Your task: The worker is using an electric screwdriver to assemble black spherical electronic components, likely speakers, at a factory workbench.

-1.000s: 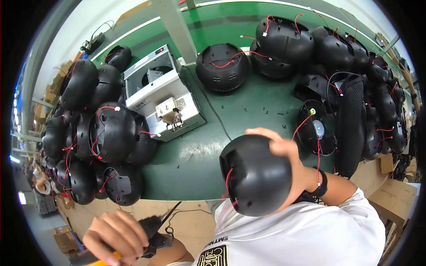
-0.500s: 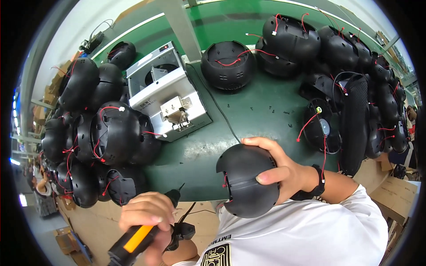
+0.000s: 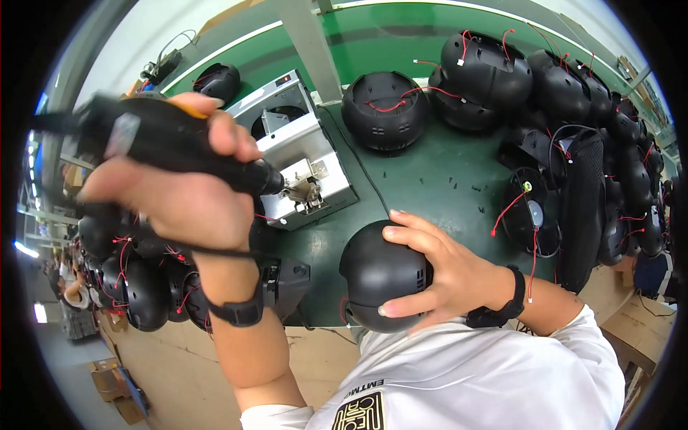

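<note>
A: Changed?
B: Left hand (image 3: 179, 204), wrapped round black electric screwdriver (image 3: 172, 140), has swung from seven o'clock to nine. Tip at silver machine (image 3: 297, 143), eleven o'clock; contact unclear.
A: Meaning?
B: Screwdriver away from black round shell (image 3: 376, 261), five o'clock, right hand (image 3: 455, 272) grasping it near desk (image 3: 423, 161) edge.

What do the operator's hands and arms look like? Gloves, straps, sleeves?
No gloves on the left hand or right hand. Both wrists wear black: left strap, right strap. White short sleeves leave the forearms bare. A dark cable crosses near the left wrist.
</note>
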`<control>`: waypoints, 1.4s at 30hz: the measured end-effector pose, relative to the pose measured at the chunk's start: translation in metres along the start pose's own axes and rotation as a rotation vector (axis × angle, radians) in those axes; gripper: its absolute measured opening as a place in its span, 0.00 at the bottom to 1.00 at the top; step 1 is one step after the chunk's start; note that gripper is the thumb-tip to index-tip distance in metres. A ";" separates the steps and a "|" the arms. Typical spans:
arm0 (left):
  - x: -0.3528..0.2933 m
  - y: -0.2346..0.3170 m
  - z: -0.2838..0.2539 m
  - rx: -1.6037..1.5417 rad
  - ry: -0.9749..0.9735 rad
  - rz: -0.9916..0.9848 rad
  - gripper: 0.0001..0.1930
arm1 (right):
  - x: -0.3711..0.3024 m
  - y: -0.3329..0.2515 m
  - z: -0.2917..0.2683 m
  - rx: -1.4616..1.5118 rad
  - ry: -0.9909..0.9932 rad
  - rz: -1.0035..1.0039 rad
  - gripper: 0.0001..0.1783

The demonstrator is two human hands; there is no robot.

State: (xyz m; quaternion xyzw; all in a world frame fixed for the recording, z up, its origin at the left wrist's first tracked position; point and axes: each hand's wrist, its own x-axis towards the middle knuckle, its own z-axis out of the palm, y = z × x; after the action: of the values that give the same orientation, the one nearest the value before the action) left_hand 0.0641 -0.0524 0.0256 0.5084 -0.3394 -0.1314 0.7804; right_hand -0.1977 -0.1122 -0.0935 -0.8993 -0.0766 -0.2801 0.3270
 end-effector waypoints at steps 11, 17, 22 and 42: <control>-0.032 -0.001 -0.017 -0.116 -0.028 -0.296 0.59 | -0.010 -0.002 0.001 0.456 0.152 0.422 0.71; -0.071 0.078 -0.016 -0.343 -0.232 0.021 0.39 | -0.014 -0.005 0.010 0.499 0.116 0.233 0.72; -0.092 0.086 -0.003 -0.347 -0.330 0.153 0.37 | -0.012 -0.006 0.014 0.504 0.146 0.208 0.72; -0.113 0.011 -0.005 -0.184 -0.345 0.374 0.12 | 0.001 -0.008 0.011 0.492 0.234 0.428 0.71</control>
State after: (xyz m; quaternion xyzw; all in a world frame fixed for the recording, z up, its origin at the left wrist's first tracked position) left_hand -0.0170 0.0186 -0.0112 0.3339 -0.5421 -0.1001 0.7646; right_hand -0.1943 -0.0991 -0.0953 -0.7509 0.0864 -0.2797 0.5920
